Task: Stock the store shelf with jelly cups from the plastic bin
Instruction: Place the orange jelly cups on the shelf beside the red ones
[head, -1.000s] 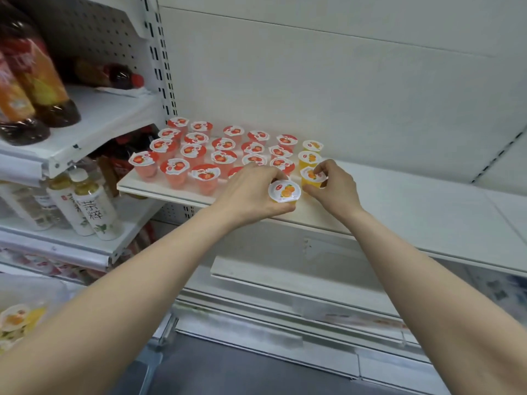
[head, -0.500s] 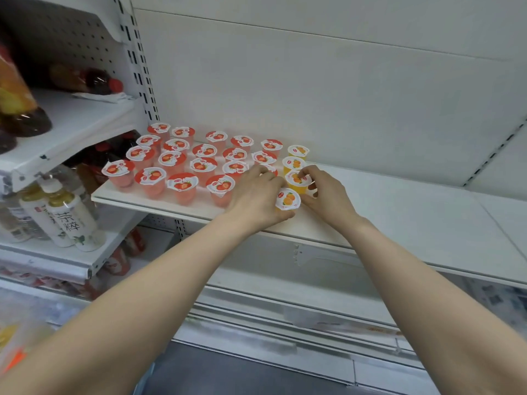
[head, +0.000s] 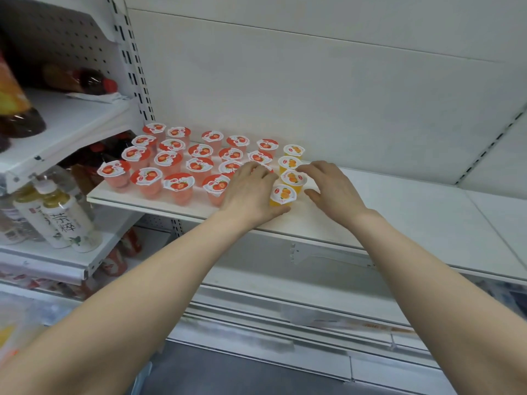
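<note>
I am at the placing step. The front orange cup [head: 283, 195] stands upright on the shelf [head: 399, 212], close to its front edge, and it heads a single file of orange cups. The second orange cup [head: 293, 178] touches it from behind, with two more cups behind that one.

To the left of the front orange cup, and running further back than it, stands the block of red strawberry cups [head: 171, 161] in neat rows. My left hand [head: 251, 192] lies against the cup's left side, with the thumb hooked round its lower front. I cannot tell whether that is a real pinch or only contact.

My right hand [head: 330, 189] is just to the right of the front orange cup. Its fingers are spread and relaxed and it holds nothing. One fingertip is near the lid of the cup behind.

Everything to the right of the front orange cup is bare shelf, so I judge the stocking is far from done. Next I would lift both hands straight off, so the lightweight cup is not tipped or nudged out of line. Then I would reach down and left of the cup to the blurred plastic bin [head: 14, 334] and fetch more. The following cups should start a new file just to the right.
</note>
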Motion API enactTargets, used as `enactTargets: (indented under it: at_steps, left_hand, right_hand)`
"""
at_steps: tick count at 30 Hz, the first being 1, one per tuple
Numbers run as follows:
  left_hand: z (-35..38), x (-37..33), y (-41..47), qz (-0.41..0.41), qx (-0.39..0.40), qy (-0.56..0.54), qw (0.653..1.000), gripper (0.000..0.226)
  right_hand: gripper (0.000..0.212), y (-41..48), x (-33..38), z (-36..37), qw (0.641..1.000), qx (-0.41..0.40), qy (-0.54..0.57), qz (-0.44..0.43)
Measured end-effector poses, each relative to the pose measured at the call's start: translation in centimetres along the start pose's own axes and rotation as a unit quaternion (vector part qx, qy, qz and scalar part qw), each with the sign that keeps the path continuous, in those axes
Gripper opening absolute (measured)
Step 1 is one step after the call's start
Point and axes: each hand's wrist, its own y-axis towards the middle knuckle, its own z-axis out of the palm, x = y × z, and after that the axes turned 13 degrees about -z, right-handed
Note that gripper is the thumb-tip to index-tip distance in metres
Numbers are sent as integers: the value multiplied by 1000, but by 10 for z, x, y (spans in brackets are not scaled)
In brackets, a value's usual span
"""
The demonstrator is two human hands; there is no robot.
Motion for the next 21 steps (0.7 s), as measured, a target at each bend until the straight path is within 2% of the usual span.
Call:
enactTargets:
  at_steps: [5, 10, 18, 21]
  left_hand:
    - [-26, 21, -11, 27, -35, -19, 999, 66]
    - [-59, 69, -35, 42, -89, -18, 995, 57]
    - [-100, 208, -129, 15, -131, -27, 991, 48]
    - [-103, 275, -180, -18, -118, -15, 993, 46]
  right_hand:
    - [45, 7, 20, -20, 999, -5, -47, -17]
    - [44, 13, 68, -31, 995, -44, -80, -35]
    - [43, 25, 216, 2, 987, -96, -84, -98]
    - [42, 30, 287, 33, 986, -92, -63, -126]
